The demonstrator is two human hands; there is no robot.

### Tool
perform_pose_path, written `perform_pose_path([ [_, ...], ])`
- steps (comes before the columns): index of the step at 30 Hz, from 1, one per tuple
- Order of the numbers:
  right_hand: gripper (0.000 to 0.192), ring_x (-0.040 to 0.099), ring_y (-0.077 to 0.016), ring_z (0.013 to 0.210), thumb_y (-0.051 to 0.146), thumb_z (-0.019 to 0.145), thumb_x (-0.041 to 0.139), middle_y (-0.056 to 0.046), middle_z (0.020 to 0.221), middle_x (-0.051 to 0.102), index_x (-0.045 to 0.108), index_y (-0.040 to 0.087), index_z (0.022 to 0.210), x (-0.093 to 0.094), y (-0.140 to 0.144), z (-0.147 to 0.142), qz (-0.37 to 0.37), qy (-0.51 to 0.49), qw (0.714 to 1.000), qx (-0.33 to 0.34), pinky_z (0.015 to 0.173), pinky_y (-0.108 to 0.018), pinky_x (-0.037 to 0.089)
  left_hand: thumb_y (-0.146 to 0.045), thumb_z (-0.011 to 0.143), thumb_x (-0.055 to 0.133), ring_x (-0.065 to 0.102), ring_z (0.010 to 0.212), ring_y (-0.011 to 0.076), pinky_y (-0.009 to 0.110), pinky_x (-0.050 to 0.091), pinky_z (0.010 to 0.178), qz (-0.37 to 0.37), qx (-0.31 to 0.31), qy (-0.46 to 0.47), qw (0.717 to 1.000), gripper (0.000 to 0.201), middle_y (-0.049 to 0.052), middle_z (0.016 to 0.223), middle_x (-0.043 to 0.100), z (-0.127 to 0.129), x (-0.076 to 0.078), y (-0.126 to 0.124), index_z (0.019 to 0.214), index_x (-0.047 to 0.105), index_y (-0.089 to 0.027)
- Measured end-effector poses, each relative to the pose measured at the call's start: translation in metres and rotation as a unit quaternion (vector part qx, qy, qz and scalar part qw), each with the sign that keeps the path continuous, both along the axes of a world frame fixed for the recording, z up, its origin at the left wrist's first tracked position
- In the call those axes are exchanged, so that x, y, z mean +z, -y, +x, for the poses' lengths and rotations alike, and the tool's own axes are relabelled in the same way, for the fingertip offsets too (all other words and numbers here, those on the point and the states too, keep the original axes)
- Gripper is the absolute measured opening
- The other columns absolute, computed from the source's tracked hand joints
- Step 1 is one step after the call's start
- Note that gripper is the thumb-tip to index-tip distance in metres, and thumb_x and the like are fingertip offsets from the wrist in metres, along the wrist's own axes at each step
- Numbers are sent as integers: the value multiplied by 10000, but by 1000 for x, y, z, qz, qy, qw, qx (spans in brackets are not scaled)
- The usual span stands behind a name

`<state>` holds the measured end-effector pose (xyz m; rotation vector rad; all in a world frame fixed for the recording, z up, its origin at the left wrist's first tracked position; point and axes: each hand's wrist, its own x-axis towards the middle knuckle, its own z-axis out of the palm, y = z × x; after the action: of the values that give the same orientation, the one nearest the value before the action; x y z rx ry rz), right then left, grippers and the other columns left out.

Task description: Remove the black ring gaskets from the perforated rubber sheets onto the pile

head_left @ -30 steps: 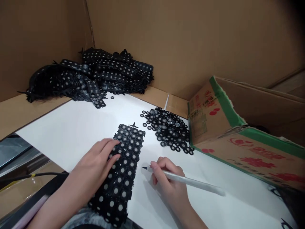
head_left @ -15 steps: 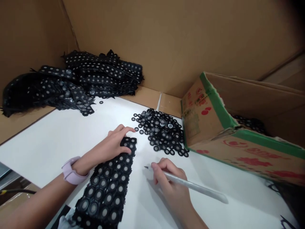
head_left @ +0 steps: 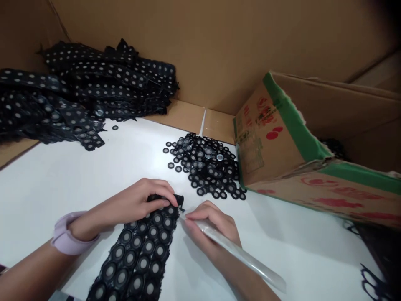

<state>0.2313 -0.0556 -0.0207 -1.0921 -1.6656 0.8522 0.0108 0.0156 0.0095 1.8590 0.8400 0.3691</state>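
Observation:
A black rubber sheet [head_left: 143, 263], moulded with rows of grey-centred rings, lies lengthwise on the white tabletop [head_left: 131, 156]. My left hand [head_left: 150, 200], with a lilac band at the wrist, grips its far end between thumb and fingers. Closed around a slim pale-handled craft knife [head_left: 244, 258] is my right hand [head_left: 216, 225]. The knife's pointed tip meets the sheet's right edge, close to my left fingertips. Beyond both hands lies a heap of loose black rings [head_left: 209, 167] with grey centres.
More black dotted sheets [head_left: 115, 79] are piled at the back left against a cardboard wall [head_left: 200, 46]. An open cardboard box [head_left: 266, 133] with green edges stands at the right, dark pieces inside. Black scissors handles [head_left: 369, 282] show at the lower right.
The knife tip has come from beside the sheet to its edge. My left fingers have closed on the sheet's far end, which looks lifted or folded. The view has shifted somewhat.

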Motion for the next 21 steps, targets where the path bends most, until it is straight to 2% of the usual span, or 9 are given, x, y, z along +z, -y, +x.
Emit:
perform_pose_path([
  [3, 117, 637, -124, 639, 103, 838, 685, 6, 728, 668, 642, 207, 808, -2, 0, -3, 14, 1, 1000, -3, 592, -227, 501, -127, 930, 590, 686, 944, 175, 243, 494, 857, -9, 16, 10, 1000, 202, 28, 1029, 729, 3, -2, 0, 1003, 764, -201],
  [8, 134, 654, -139, 697, 96, 845, 704, -2, 774, 700, 643, 214, 864, -7, -1, -3, 19, 20, 1000, 9, 622, -240, 518, -132, 884, 660, 692, 958, 179, 249, 512, 875, -22, 23, 30, 999, 156, 20, 1028, 739, 5, -5, 3, 993, 751, -195],
  [12, 114, 650, -140, 688, 108, 853, 703, -3, 763, 701, 647, 208, 860, -7, -1, -4, 20, 27, 999, 6, 605, -238, 514, -176, 828, 755, 692, 1020, 200, 269, 507, 924, -46, 31, 33, 998, 216, 15, 1087, 751, 4, -8, 2, 1040, 746, -217],
  [21, 142, 630, -149, 662, 59, 841, 695, -17, 729, 698, 644, 191, 841, -6, -2, -6, 60, 34, 998, 13, 589, -260, 526, -168, 798, 784, 692, 1024, 206, 278, 509, 932, -88, 55, 43, 994, 238, 3, 1083, 760, 4, -10, 5, 1027, 776, -234],
])
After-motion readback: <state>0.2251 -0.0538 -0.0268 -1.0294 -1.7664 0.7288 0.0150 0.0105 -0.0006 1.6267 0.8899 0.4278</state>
